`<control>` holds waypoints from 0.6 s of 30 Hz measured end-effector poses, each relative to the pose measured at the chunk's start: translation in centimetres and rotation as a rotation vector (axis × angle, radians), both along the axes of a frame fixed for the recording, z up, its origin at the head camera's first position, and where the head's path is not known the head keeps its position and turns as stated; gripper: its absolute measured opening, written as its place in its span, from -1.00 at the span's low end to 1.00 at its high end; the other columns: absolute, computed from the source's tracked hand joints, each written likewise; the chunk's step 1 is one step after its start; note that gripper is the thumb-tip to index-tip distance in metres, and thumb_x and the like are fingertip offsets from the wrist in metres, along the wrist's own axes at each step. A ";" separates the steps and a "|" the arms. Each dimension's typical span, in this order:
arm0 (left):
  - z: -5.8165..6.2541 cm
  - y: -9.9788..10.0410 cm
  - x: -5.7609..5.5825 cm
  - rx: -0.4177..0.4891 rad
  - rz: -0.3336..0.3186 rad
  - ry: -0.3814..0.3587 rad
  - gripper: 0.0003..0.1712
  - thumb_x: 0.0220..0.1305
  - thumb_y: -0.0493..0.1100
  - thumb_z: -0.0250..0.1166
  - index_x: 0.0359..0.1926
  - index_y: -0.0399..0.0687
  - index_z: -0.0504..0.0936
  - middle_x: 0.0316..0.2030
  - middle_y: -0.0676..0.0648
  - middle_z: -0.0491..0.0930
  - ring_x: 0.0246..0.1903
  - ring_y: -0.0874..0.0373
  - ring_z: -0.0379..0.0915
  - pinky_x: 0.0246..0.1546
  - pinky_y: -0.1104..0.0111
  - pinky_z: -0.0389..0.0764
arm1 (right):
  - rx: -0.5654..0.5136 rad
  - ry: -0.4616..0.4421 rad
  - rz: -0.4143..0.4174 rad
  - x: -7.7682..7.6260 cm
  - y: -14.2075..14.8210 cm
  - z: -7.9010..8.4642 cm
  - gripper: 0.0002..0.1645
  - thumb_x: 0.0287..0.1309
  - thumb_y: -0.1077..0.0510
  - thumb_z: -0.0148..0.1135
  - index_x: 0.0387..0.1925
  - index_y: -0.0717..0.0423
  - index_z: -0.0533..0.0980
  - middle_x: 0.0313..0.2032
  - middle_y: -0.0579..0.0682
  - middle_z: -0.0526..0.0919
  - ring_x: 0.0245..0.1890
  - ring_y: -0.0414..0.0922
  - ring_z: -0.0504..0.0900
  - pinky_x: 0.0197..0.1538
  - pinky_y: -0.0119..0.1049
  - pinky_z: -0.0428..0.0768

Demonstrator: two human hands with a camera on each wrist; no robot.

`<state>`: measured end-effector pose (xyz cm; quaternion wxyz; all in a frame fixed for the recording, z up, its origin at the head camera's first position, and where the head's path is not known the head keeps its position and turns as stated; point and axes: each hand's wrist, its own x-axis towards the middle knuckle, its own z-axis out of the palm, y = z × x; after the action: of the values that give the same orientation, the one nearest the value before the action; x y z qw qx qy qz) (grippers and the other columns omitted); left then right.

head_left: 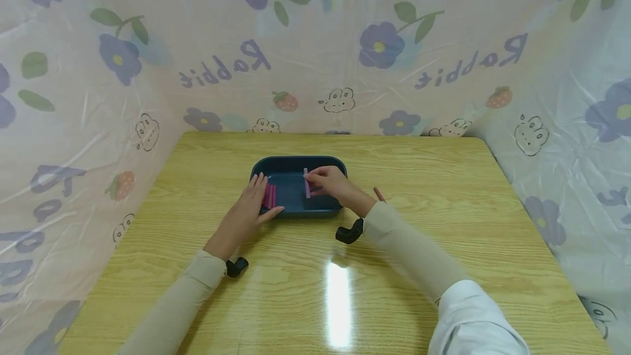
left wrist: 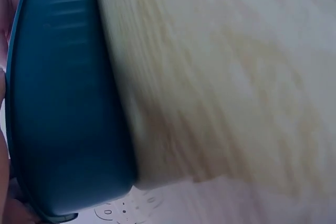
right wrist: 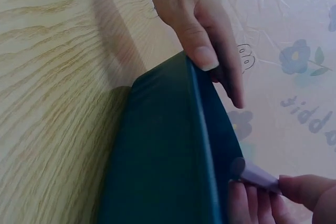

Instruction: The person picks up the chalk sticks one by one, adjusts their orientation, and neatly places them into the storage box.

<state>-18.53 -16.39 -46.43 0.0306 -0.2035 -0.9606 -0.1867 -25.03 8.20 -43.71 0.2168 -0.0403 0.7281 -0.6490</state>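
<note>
A dark blue tray [head_left: 315, 214] with rounded corners sits on the table. My left hand [head_left: 253, 201] lies over its left end, fingers stretched out, its thumb on the near rim. Right beside those fingers, several magenta sticks [head_left: 270, 196] stand side by side within the tray; the hand partly hides them. Above the tray's right half, my right hand [head_left: 335, 185] pinches a light purple stick [head_left: 307, 184] between thumb and fingers. The right wrist view shows this purple stick [right wrist: 257, 176] as a smooth round rod held just inside the wall.
A reddish-brown stick [head_left: 378, 194] lies on the wooden table [head_left: 419, 174] right of the tray, partly behind the right forearm. Black devices [head_left: 350, 232] are at both wrists. Printed sheeting [head_left: 315, 59] surrounds the table at the back and sides.
</note>
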 end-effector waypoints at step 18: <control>-0.9 -0.2 0.0 0.023 0.000 0.013 0.11 0.17 0.49 -0.09 0.45 -0.17 -0.15 0.44 -0.10 -0.27 0.41 -0.01 -0.39 0.32 0.00 -0.09 | 0.025 -0.062 0.026 -1.0 -4.0 -1.8 -0.68 0.26 0.18 0.14 -0.10 0.38 0.55 -0.26 0.15 0.63 -0.32 -0.08 0.66 -0.24 -0.25 0.64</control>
<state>-18.52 -16.63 -47.36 0.0393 -0.2043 -0.9582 -0.1965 -26.07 4.24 -45.54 0.2482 -0.0267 0.7285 -0.6379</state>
